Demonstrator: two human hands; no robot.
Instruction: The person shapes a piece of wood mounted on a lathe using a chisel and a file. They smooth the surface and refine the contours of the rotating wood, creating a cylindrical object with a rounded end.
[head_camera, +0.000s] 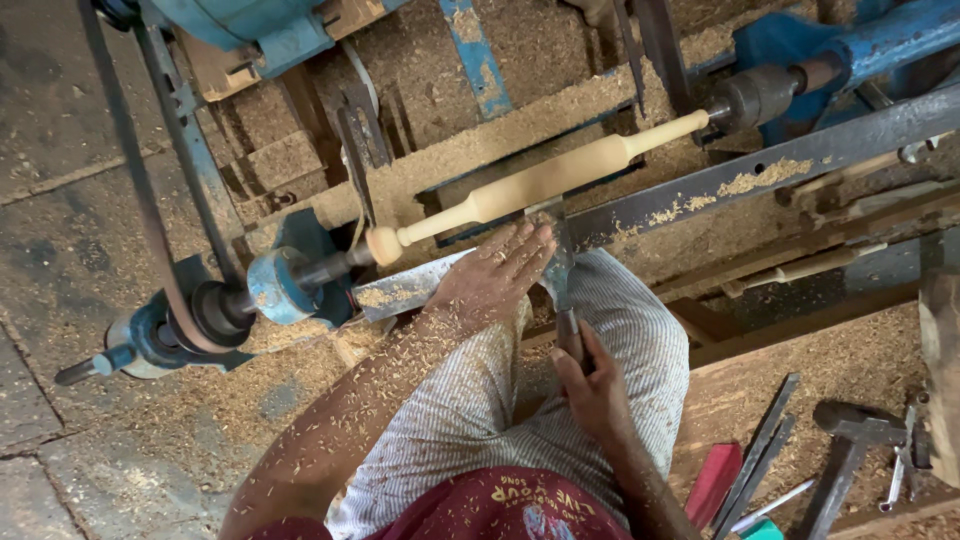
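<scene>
Wood lathe seen from above, w/ a pale turned spindle (545, 180) held between the drive end at lower left (285, 283) and the blue tailstock (790, 85) at upper right; it runs on a diagonal across the frame. A grey steel tool rest bar (760, 170) lies parallel, just in front of the spindle, w/ sawdust piled along it.

Room to move: tight. The person's knee in striped cloth (620, 330) sits right under the rest bar. Belt (150, 220) and pulley crowd the left edge; a wooden ledge w/ loose chisels (760, 455), a hammer (850, 445) and a red flat object (715, 480) fills the lower right. Open floor only at far left, stone slabs under shavings.

No packages or signs in sight; only printed lettering on the red shirt hem, bottom centre.

Left hand (495, 280): fingers spread flat, palm down, resting on the rest bar and chisel blade, fingertips just short of the spindle, not touching it as far as can be told. Right hand (590, 385): fingers clenched round the chisel handle (568, 330), near the knee. Chisel blade (555, 245) points up to the spindle's thick mid part, tip at or against the underside.
</scene>
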